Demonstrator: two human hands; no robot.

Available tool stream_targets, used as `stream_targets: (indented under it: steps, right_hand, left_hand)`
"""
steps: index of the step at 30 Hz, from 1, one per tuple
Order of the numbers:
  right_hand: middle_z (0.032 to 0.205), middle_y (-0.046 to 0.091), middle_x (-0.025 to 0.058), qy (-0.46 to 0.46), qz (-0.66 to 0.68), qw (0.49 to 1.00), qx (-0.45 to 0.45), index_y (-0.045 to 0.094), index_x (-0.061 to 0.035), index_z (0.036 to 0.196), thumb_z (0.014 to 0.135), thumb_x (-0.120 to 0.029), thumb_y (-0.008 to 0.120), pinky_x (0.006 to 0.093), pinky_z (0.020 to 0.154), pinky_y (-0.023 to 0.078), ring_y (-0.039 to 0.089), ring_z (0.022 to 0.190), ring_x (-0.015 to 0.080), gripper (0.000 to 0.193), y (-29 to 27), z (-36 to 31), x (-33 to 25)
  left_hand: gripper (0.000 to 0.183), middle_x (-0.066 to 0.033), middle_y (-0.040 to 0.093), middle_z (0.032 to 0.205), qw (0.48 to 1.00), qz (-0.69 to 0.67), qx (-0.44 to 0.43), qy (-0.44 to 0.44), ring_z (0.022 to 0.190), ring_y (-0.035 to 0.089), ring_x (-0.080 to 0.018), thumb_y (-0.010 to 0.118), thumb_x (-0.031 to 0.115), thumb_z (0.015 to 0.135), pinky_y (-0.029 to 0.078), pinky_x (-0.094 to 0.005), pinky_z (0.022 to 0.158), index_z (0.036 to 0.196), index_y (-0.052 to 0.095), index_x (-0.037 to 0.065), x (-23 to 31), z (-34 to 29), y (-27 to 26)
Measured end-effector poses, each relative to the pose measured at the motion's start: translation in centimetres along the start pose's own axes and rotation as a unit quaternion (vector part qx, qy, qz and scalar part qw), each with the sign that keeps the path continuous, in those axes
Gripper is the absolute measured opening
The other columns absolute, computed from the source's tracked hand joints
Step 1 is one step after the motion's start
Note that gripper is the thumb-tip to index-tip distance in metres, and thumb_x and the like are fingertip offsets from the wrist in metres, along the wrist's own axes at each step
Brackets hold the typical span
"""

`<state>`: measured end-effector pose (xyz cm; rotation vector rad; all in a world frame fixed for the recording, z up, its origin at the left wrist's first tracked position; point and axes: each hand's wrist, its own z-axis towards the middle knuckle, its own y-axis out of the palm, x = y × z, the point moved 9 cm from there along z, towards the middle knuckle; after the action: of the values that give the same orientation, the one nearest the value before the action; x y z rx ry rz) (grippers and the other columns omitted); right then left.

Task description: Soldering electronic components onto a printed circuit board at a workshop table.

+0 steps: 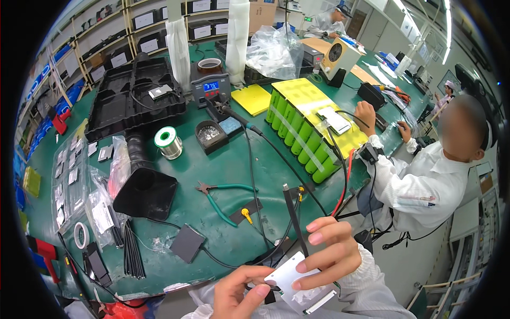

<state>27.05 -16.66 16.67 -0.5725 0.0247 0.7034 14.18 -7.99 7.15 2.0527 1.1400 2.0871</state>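
Note:
My left hand (pixel 234 295) pinches the left edge of a silver-white plate with a connector strip (pixel 291 277), where a dark wire end shows at the fingertips. From the other side, the bent fingers of my right hand (pixel 340 250) grip the same plate. A slim black rod or cable with a grey tip (pixel 293 215) stands up beside my right fingers; its lower end is hidden. Just beyond lie green-handled pliers (pixel 214 198) with their jaws apart and a yellow cable connector (pixel 246 213). A dark square block on a cable (pixel 187 243) rests left of my hands.
Mid-table are a solder spool (pixel 168 142), a soldering station (pixel 209 87) and its iron (pixel 241 121). A green battery pack (pixel 305 125) stands right, where a co-worker's hand (pixel 365 117) touches near its top. A black funnel-shaped hood (pixel 145 191) and bagged parts (pixel 101 204) occupy the left.

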Motion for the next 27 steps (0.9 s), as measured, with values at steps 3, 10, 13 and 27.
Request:
stream_targets:
  steps: [3, 10, 13, 27]
  right_hand:
    - [0.114, 0.068, -0.0067, 0.019, 0.025, 1.000, 0.002, 0.080, -0.0271, 0.095, 0.079, -0.009, 0.077, 0.0426, 0.093, 0.053, 0.052, 0.120, 0.0258, 0.024, 0.1, 0.0, 0.3]
    - [0.112, 0.063, -0.0011, 0.108, 0.158, 0.981, -0.038, 0.083, -0.0249, 0.087, 0.079, -0.022, 0.083, 0.0445, 0.103, 0.044, 0.044, 0.127, 0.0276, 0.008, 0.7, -1.4, 2.1]
    - [0.117, 0.059, 0.0046, 0.117, 0.242, 0.963, -0.021, 0.082, -0.0215, 0.084, 0.085, -0.025, 0.080, 0.0470, 0.105, 0.042, 0.039, 0.132, 0.0312, 0.004, 1.1, -2.2, 3.3]
    - [0.125, 0.056, 0.0056, 0.200, 0.375, 0.901, 0.084, 0.083, -0.0250, 0.086, 0.074, -0.021, 0.084, 0.0447, 0.109, 0.036, 0.043, 0.132, 0.0302, 0.013, 2.4, -2.8, 4.7]
  left_hand:
    - [0.033, -0.0043, 0.069, 0.105, 1.000, -0.003, 0.005, 0.009, 0.090, 0.061, -0.0079, 0.064, 0.019, 0.101, 0.045, -0.0212, 0.077, 0.124, 0.061, -0.004, 0.0, 0.1, -0.3]
    - [0.034, -0.0066, 0.070, 0.107, 0.999, -0.030, -0.033, -0.018, 0.092, 0.062, -0.0094, 0.064, 0.018, 0.101, 0.047, -0.0222, 0.080, 0.125, 0.060, -0.004, -0.4, -0.1, 0.1]
    - [0.034, -0.0079, 0.070, 0.108, 0.999, -0.030, -0.046, 0.002, 0.094, 0.063, -0.0109, 0.063, 0.018, 0.101, 0.048, -0.0240, 0.082, 0.126, 0.058, -0.005, -0.1, -0.1, 0.6]
    - [0.035, -0.0101, 0.069, 0.109, 0.996, -0.064, -0.061, -0.003, 0.097, 0.064, -0.0141, 0.061, 0.018, 0.102, 0.051, -0.0277, 0.085, 0.127, 0.056, -0.006, -0.3, -0.2, 0.9]
